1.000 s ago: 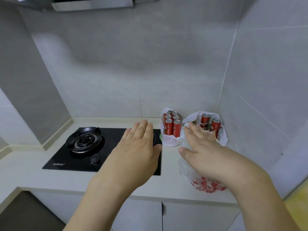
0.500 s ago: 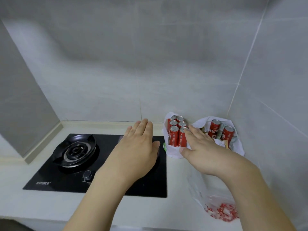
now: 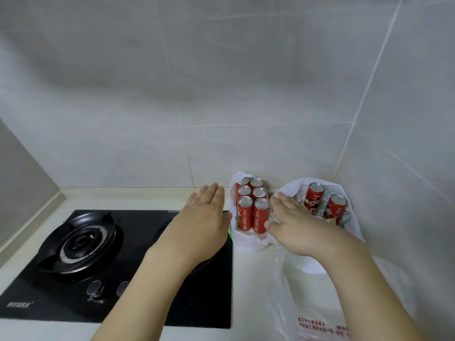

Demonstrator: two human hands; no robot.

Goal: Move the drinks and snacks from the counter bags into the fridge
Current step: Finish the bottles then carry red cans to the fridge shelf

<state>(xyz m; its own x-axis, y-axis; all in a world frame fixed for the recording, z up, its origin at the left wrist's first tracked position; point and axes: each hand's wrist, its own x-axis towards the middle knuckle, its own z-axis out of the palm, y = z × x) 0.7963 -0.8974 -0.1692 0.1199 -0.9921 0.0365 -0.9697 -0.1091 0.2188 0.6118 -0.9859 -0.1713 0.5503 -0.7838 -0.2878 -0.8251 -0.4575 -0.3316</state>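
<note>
Six slim red cans point(image 3: 252, 205) with silver tops stand upright in two tight rows inside a small white plastic bag point(image 3: 248, 242), its thin film crumpled down around their bases, on the pale counter point(image 3: 251, 279) close to the back wall. Just to the right, in the corner, a second white bag point(image 3: 352, 222) gapes open; two more red cans point(image 3: 325, 203) stand in it with some crinkly wrapped packets I cannot make out clearly between and below them. A clear, glossy bag with red print point(image 3: 317, 316) slumps at the counter's near right.

The left hand point(image 3: 200, 220) hovers flat, fingers straight and together, palm down, just left of the six cans and over the right edge of the black glass hob point(image 3: 204, 301). The right hand point(image 3: 293, 222) reaches between the two white bags, fingers extended and holding nothing, its thumb touching or almost touching the nearest can's side, its fingertips at the rim of the corner bag.

The hob carries a round black burner point(image 3: 78, 242) with a raised pan support at its left and two knobs at its front. Smooth grey tiles point(image 3: 246, 94) close the counter on the back and right.
</note>
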